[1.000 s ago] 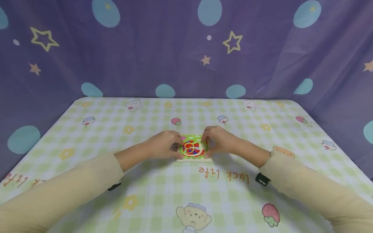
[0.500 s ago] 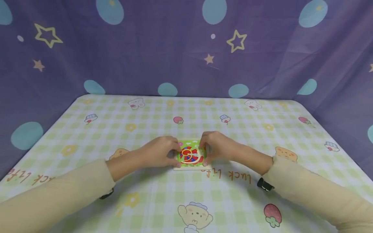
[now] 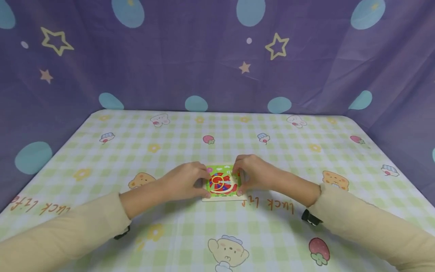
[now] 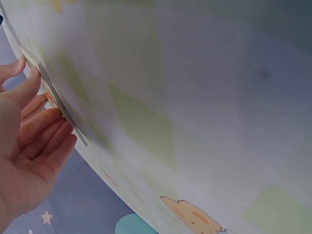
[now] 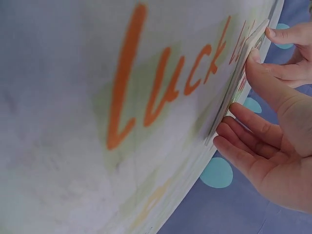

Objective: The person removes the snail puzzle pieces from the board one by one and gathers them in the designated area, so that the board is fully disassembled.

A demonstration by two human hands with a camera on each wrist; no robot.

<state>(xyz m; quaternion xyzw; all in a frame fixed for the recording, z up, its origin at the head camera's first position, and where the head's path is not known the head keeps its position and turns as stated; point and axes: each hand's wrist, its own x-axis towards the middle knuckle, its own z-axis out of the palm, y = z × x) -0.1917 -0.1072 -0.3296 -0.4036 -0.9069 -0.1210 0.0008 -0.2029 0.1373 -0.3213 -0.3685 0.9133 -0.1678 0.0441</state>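
Note:
A small flat puzzle board (image 3: 221, 183) with a red and blue snail on bright green lies at the middle of the table, in a pale wood-coloured frame. My left hand (image 3: 185, 180) grips its left side, thumb near the front corner and fingers towards the back. On the right side my right hand (image 3: 258, 172) holds it the same way, covering part of that edge. The left wrist view shows the board (image 4: 57, 101) edge-on, close to the cloth, between thumb and fingers. Similarly, the right wrist view has the board (image 5: 238, 75) seen along its thin edge at my fingertips.
A green-and-white checked tablecloth (image 3: 176, 234) with printed cartoon figures and lettering covers the table. Behind the far edge hangs a purple curtain (image 3: 204, 68) with stars and blue ovals. Dark wrist devices, such as the right one (image 3: 311, 218), sit under both sleeves.
Both hands have drawn the board towards me across the cloth; its front edge now covers part of the printed "Life". The grip looks the same. The head view has shifted slightly.

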